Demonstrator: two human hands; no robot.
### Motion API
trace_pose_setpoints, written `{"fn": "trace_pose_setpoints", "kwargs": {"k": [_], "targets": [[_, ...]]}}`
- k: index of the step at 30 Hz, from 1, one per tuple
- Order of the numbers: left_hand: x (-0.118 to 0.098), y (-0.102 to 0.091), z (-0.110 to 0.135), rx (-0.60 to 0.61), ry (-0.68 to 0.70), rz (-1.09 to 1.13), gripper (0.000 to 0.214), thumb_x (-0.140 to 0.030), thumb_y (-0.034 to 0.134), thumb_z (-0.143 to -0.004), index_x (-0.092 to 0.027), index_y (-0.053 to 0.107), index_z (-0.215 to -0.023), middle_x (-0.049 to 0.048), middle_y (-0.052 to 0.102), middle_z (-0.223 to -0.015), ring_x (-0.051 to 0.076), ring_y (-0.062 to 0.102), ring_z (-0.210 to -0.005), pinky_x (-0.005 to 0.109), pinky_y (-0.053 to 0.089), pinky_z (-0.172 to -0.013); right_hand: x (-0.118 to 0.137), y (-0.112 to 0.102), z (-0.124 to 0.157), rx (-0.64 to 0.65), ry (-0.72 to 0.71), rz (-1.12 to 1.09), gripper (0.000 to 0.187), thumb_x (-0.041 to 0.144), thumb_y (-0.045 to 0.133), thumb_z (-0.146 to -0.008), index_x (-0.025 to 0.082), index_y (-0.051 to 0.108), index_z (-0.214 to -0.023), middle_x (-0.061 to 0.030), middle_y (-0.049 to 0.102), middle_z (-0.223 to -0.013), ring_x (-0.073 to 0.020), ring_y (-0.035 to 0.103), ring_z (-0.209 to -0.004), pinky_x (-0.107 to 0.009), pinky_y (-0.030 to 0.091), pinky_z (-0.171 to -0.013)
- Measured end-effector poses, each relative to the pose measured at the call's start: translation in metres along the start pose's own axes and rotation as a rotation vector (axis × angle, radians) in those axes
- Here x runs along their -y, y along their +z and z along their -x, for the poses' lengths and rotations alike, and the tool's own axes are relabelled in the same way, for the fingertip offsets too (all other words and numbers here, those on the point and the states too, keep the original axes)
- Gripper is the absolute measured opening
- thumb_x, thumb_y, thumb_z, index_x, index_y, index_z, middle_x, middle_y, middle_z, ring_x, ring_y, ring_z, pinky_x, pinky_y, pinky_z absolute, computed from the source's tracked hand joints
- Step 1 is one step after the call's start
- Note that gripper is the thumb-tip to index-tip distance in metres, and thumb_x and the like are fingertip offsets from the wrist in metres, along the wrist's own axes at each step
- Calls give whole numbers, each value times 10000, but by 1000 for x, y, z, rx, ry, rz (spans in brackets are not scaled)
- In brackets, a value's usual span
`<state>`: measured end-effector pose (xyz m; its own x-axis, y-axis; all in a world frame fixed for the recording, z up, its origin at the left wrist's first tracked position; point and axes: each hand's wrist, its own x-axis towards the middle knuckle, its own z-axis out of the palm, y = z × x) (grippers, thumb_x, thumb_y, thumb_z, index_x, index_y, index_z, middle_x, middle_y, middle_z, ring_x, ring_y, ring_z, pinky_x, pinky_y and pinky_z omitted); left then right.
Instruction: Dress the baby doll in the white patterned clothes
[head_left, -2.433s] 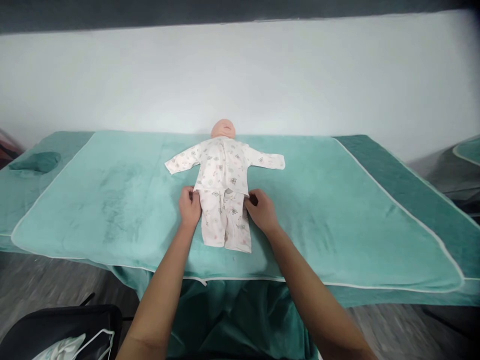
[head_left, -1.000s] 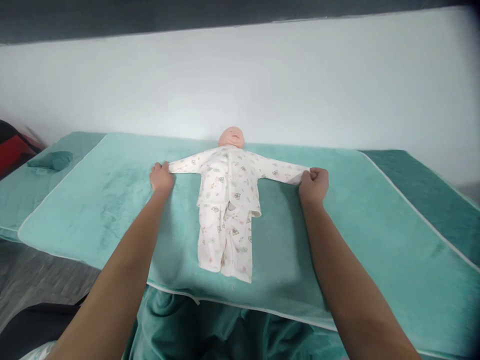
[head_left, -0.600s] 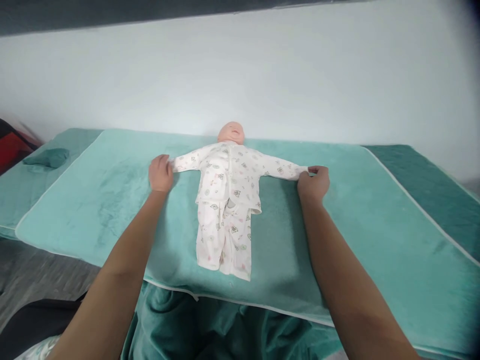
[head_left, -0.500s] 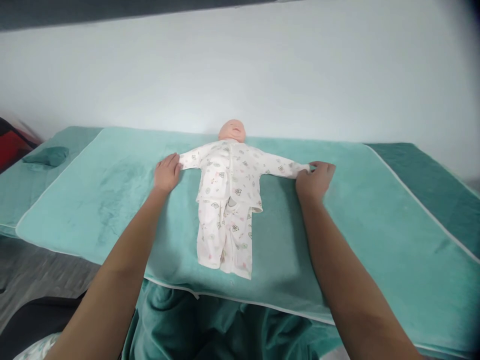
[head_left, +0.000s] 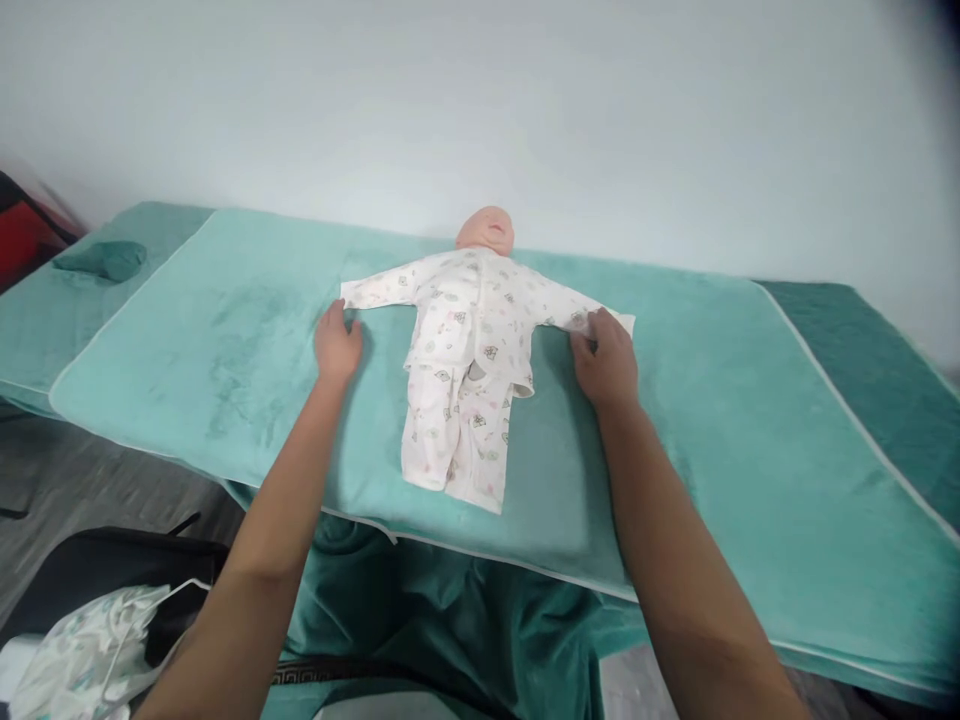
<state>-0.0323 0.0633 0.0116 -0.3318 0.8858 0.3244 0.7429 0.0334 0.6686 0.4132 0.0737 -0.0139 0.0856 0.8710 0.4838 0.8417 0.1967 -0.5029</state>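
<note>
A baby doll lies on its back, its bare head (head_left: 486, 230) toward the wall. It is dressed in a white printed long-sleeved top (head_left: 472, 300) and matching trousers (head_left: 457, 430), with both sleeves spread sideways. My left hand (head_left: 337, 345) rests on the bed just below the left-side cuff, fingers and thumb apart, fingertips close to the cuff's edge. At the other sleeve (head_left: 562, 300), my right hand (head_left: 609, 365) has thumb and fingers closed on the cloth short of the cuff. That cuff sticks out flat past my fingers. The doll's hands are not visible.
A teal padded cover (head_left: 720, 450) with white piping spreads over the bed, against a white wall (head_left: 480, 110). A face-hole pad (head_left: 101, 260) lies at the far left. Below left, a black chair (head_left: 112, 555) holds a bundle of printed cloth (head_left: 90, 650).
My left hand has come off the left-side cuff and opened. My right hand has slid inward along the other sleeve, leaving its cuff exposed. The view has tipped downward.
</note>
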Motion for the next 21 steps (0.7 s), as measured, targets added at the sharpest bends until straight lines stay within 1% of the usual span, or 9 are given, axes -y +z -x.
{"fn": "trace_pose_setpoints", "kwargs": {"k": [2, 4, 7, 9, 10, 12, 14, 17, 21], "targets": [[-6, -8, 43, -16, -18, 78, 472, -262, 511, -940, -114, 600, -1379, 198, 638, -1429, 329, 578, -1365, 524, 419, -1196, 20, -8, 22, -17, -34, -90, 481, 417, 522, -978, 152, 608, -1370, -197, 588, -1492, -321, 508, -1435, -569, 396, -1207], [-12, -15, 95, 10, 15, 107, 393, -266, 521, -948, -165, 652, -1304, 146, 699, -1341, 299, 629, -1292, 512, 449, -1175, 48, -19, 54, -2, -77, -178, 433, 405, 561, -980, 193, 617, -1354, -171, 606, -1471, -317, 530, -1415, -583, 415, -1193], [-21, -24, 173, 110, 209, 170, 353, -162, 498, -944, -220, 675, -1243, 76, 741, -1255, 255, 665, -1228, 580, 312, -1273, 98, -34, 115, 78, -192, -315, 404, 349, 630, -970, 254, 605, -1362, -142, 580, -1503, -313, 536, -1409, -591, 443, -1169], [-23, -31, 210, 189, 256, 288, 413, -95, 466, -931, -238, 658, -1268, 71, 706, -1337, 234, 636, -1289, 530, 414, -1222, 130, -41, 158, 162, -290, -430, 447, 284, 660, -953, 273, 577, -1393, -139, 559, -1520, -305, 538, -1410, -566, 471, -1154], [-23, -34, 223, 207, 249, 334, 436, -77, 468, -926, -246, 644, -1287, 71, 694, -1358, 227, 624, -1309, 511, 443, -1201, 144, -42, 177, 189, -312, -469, 494, 261, 681, -939, 276, 554, -1416, -144, 543, -1532, -306, 534, -1415, -557, 481, -1150], [-21, -39, 235, 229, 233, 387, 450, -74, 513, -915, -252, 617, -1315, 81, 672, -1386, 231, 601, -1339, 495, 467, -1176, 166, -40, 206, 192, -361, -481, 558, 240, 720, -911, 275, 534, -1436, -161, 509, -1552, -318, 516, -1431, -551, 501, -1135], [-21, -42, 237, 237, 246, 391, 417, -111, 610, -896, -246, 608, -1290, 92, 665, -1370, 249, 599, -1325, 508, 466, -1164, 181, -33, 224, 159, -367, -414, 560, 232, 745, -893, 283, 552, -1416, -162, 500, -1553, -332, 499, -1442, -558, 513, -1118], [-25, -40, 234, 216, 262, 360, 287, -189, 721, -866, -226, 611, -1128, 99, 672, -1299, 265, 617, -1248, 502, 497, -1091, 196, -20, 231, 77, -320, -307, 496, 228, 746, -892, 283, 589, -1359, -165, 504, -1538, -336, 510, -1426, -559, 537, -1086], [-34, -33, 237, 159, 212, 249, 174, -194, 723, -876, -224, 584, -975, 97, 674, -1252, 274, 614, -1195, 479, 493, -1034, 206, -4, 229, -88, -215, -267, 338, 196, 708, -908, 253, 624, -1231, -173, 532, -1485, -311, 546, -1389, -541, 553, -1076]]}}
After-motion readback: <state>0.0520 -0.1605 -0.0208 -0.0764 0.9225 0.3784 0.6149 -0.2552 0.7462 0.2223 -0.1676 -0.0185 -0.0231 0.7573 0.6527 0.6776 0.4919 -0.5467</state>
